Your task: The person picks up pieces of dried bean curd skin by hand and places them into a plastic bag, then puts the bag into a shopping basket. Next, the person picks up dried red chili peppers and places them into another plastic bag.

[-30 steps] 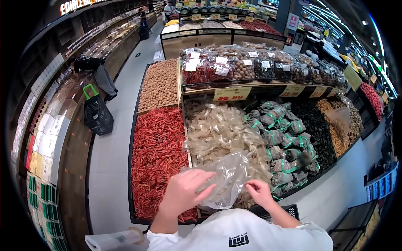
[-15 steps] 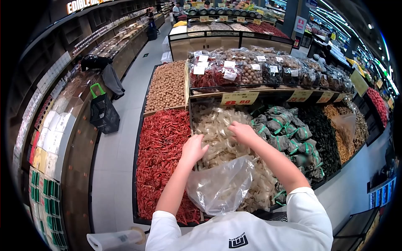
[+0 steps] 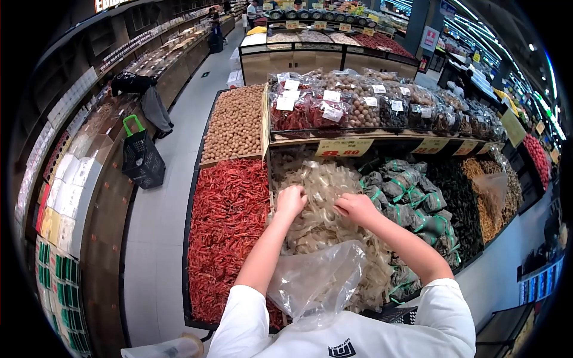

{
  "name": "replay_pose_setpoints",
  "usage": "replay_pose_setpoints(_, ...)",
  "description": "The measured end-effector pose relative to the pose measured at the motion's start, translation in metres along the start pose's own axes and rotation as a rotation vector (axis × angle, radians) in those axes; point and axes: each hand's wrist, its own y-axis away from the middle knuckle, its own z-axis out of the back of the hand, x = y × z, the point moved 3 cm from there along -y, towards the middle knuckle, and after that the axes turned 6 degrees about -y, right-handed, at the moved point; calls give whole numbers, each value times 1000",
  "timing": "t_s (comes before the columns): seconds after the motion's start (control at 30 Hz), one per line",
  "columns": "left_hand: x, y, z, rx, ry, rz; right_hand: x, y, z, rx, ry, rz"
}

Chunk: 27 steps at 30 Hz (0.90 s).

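Note:
Both my hands are over a heap of pale, translucent dried pieces (image 3: pixel 322 179). At the heap's left side, my left hand (image 3: pixel 290 201) has its fingers curled inward and closed; what lies within them is hidden. My right hand (image 3: pixel 358 209) faces it from the right, fingers bent down and closed on some of the pale dried pieces. A clear plastic bag (image 3: pixel 316 277) rests on the near part of the heap, between my forearms and against my white shirt. Neither hand touches this bag.
Dried red chillies (image 3: pixel 230 221) fill the left bin, walnuts (image 3: pixel 234 122) behind. Green-tied dark bundles (image 3: pixel 412 185) lie right. Packaged goods (image 3: pixel 364 101) stand on a raised shelf behind a price sign (image 3: pixel 343 147). A person (image 3: pixel 140 89) bends near a black basket (image 3: pixel 143 161).
My hands have come closer together and their fingers have curled in. The right hand has drawn nearer to me. The plastic bag stays in front of me, its top edge slightly shifted.

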Motion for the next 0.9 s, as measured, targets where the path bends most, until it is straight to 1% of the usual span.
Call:
replay_pose_setpoints(0.03, 2, 0, -2, 9, 1, -3, 6, 9, 9, -91, -103, -33)
replay_pose_setpoints(0.07, 2, 0, 0, -27, 24, -36, 13, 19, 14, -91, -105, -42)
replay_pose_setpoints(0.13, -1, 4, 7, -57, 48, -69, 19, 44, 25, -286, -373, -278)
replay_pose_setpoints(0.23, -13, 20, 40, -191, 278, -53, 38, 89, 44, -611, -535, -534)
replay_pose_setpoints(0.27, -18, 27, 52, -187, 273, -52, 47, 104, 47, -719, -687, -647)
replay_pose_setpoints(0.3, -23, 37, 67, -255, 353, -74, 57, 120, 50, -827, -841, -763)
replay_pose_setpoints(0.33, -28, 48, 82, -322, 431, -98, 70, 134, 54, -866, -917, -811)
replay_pose_setpoints(0.4, -44, 74, 113, -329, 432, -108, 103, 147, 64, -897, -1070, -793)
replay_pose_setpoints(0.43, -57, 90, 131, -308, 475, -103, 118, 152, 66, -902, -1073, -798)
replay_pose_setpoints(0.5, -77, 122, 160, -278, 516, -101, 152, 148, 69, -723, -1176, -597)
replay_pose_setpoints(0.53, -87, 138, 171, -246, 550, -185, 164, 143, 75, -731, -1176, -602)
replay_pose_setpoints(0.57, -97, 154, 184, -215, 583, -269, 178, 129, 80, -460, -1040, -554)
replay_pose_setpoints(0.6, -106, 171, 197, -127, 630, -262, 187, 123, 80, -194, -896, -500)
replay_pose_setpoints(0.63, -110, 186, 201, -79, 671, -343, 189, 126, 78, -199, -901, -504)
replay_pose_setpoints(0.7, -124, 213, 209, 31, 748, -482, 192, 132, 70, -214, -788, -541)
replay_pose_setpoints(0.73, -137, 225, 213, 91, 784, -542, 189, 138, 68, -261, -813, -610)
replay_pose_setpoints(0.8, -162, 243, 213, 209, 735, -654, 181, 155, 58, -442, -891, -700)
replay_pose_setpoints(0.83, -171, 249, 205, 289, 691, -672, 177, 163, 54, -517, -901, -720)
replay_pose_setpoints(0.87, -179, 254, 194, 367, 647, -690, 173, 169, 54, -552, -874, -719)
replay_pose_setpoints(0.9, -182, 257, 182, 386, 561, -754, 168, 175, 52, -534, -836, -735)
